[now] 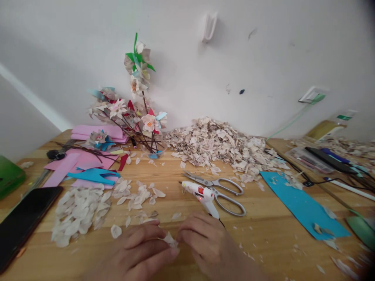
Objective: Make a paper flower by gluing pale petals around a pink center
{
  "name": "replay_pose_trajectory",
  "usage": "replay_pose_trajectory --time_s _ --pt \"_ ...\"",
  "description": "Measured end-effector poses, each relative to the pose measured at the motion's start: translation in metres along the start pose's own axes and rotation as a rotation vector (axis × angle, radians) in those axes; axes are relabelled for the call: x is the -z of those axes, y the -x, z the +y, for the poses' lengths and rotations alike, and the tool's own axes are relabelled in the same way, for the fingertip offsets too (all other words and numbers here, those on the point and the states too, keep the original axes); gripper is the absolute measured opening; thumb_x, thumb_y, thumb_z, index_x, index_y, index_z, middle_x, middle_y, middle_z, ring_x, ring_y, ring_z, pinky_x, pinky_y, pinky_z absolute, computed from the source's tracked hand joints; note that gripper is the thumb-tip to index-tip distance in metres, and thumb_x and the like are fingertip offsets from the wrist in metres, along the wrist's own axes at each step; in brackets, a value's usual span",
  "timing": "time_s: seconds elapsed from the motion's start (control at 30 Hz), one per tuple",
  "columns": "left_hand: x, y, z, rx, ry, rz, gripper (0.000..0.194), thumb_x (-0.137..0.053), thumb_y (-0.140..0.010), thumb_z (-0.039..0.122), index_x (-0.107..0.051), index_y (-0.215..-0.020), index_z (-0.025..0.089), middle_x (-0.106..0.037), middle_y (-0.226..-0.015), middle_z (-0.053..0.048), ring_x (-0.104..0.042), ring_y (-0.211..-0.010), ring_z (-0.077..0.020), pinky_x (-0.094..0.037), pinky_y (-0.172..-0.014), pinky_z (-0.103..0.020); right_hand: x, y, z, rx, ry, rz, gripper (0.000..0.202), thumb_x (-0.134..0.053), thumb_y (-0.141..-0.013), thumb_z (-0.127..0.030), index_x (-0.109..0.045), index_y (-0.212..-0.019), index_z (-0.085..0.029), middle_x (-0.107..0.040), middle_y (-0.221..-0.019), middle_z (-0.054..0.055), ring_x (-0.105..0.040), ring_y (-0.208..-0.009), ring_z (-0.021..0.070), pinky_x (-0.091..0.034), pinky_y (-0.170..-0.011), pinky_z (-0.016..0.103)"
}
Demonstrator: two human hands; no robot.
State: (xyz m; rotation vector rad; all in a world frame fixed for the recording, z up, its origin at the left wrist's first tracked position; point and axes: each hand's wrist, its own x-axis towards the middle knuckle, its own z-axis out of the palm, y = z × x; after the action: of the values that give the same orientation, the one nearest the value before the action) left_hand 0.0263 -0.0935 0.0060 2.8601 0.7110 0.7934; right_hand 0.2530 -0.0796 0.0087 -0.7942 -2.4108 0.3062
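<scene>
At the front of the table, my left hand (143,251) pinches a small whitish petal piece (170,239) between thumb and fingers. Close beside it is my right hand (208,246), its fingers curled together at the piece's right edge. Whatever those fingertips grip is hidden. Just beyond my right hand lies a white hot glue gun (202,195) with a red light showing. Grey metal scissors (225,191) rest against it, blades partly apart. Left of my hands, a heap of pale, translucent petals (76,212) and a smaller scatter of petals (140,197) cover the wood.
Handmade flowers on twigs (150,123) stand at the back left. A large pile of dry flakes (213,142) leans against the wall. Pink sheets (96,132) and a black phone (26,222) lie left; a blue sheet (301,203) and green cable (290,123) are right.
</scene>
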Motion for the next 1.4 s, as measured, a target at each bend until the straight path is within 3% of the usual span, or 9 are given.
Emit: replay_pose_trajectory --time_s 0.27,0.73,0.93,1.1,1.17,1.27,1.4 --pt "-0.010 0.004 0.000 0.060 -0.006 0.044 0.054 -0.051 -0.071 -0.003 -0.047 -0.120 0.019 -0.072 -0.101 -0.002 -0.059 -0.103 -0.0178 -0.049 -0.089 -0.029 0.000 0.000 0.000 0.007 0.001 0.028 0.022 -0.043 -0.086 -0.006 -0.062 -0.087 -0.016 -0.067 -0.080 0.004 -0.059 -0.075 0.0163 -0.049 -0.071 0.027" --pt "-0.016 0.007 0.002 0.107 0.058 0.035 0.062 -0.044 -0.069 -0.007 -0.038 -0.126 0.017 -0.071 -0.103 -0.005 -0.055 -0.109 -0.0184 -0.051 -0.086 -0.031 -0.007 0.005 0.005 -0.074 -0.055 0.028 0.024 -0.047 -0.080 -0.004 -0.065 -0.079 -0.019 -0.068 -0.072 0.002 -0.060 -0.069 0.0156 -0.047 -0.063 0.025" --pt "-0.006 -0.003 0.008 0.221 0.173 0.054 0.064 -0.043 -0.063 -0.005 -0.045 -0.120 0.023 -0.068 -0.104 -0.006 -0.061 -0.101 -0.0171 -0.053 -0.080 -0.025 -0.004 0.001 -0.002 -0.243 -0.139 0.073 0.025 -0.049 -0.073 -0.004 -0.068 -0.069 -0.019 -0.068 -0.065 0.003 -0.061 -0.060 0.0154 -0.047 -0.057 0.024" --pt "-0.011 -0.010 0.012 0.286 0.314 0.193 0.075 -0.043 -0.056 0.000 -0.035 -0.127 0.025 -0.070 -0.095 -0.003 -0.064 -0.094 -0.0172 -0.053 -0.081 -0.026 -0.003 -0.004 -0.006 -0.350 -0.226 0.089 0.022 -0.053 -0.070 -0.005 -0.070 -0.070 -0.020 -0.070 -0.066 0.003 -0.063 -0.062 0.0157 -0.048 -0.059 0.024" --pt "-0.016 -0.008 0.013 0.282 0.366 0.319 0.076 -0.043 -0.058 0.003 -0.030 -0.131 0.023 -0.071 -0.088 -0.001 -0.066 -0.090 -0.0170 -0.051 -0.085 -0.028 -0.005 -0.005 -0.005 -0.381 -0.272 0.111 0.022 -0.055 -0.068 -0.004 -0.070 -0.069 -0.021 -0.069 -0.065 0.001 -0.063 -0.061 0.0146 -0.047 -0.058 0.023" --pt "-0.021 -0.002 0.013 0.437 0.392 0.243 0.074 -0.045 -0.064 0.002 -0.026 -0.132 0.024 -0.070 -0.093 -0.003 -0.062 -0.100 -0.0183 -0.047 -0.092 -0.033 -0.011 -0.006 -0.006 -0.471 -0.356 0.136 0.022 -0.057 -0.064 -0.002 -0.070 -0.066 -0.021 -0.070 -0.064 0.000 -0.064 -0.061 0.0136 -0.048 -0.058 0.021" --pt "-0.028 0.005 0.011 0.441 0.446 0.282 0.076 -0.045 -0.067 0.005 -0.016 -0.136 0.022 -0.069 -0.093 -0.005 -0.060 -0.102 -0.0198 -0.047 -0.091 -0.036 -0.017 -0.008 -0.008 -0.594 -0.430 0.118 0.020 -0.060 -0.065 -0.005 -0.071 -0.067 -0.021 -0.072 -0.065 0.000 -0.065 -0.060 0.0144 -0.050 -0.058 0.022"
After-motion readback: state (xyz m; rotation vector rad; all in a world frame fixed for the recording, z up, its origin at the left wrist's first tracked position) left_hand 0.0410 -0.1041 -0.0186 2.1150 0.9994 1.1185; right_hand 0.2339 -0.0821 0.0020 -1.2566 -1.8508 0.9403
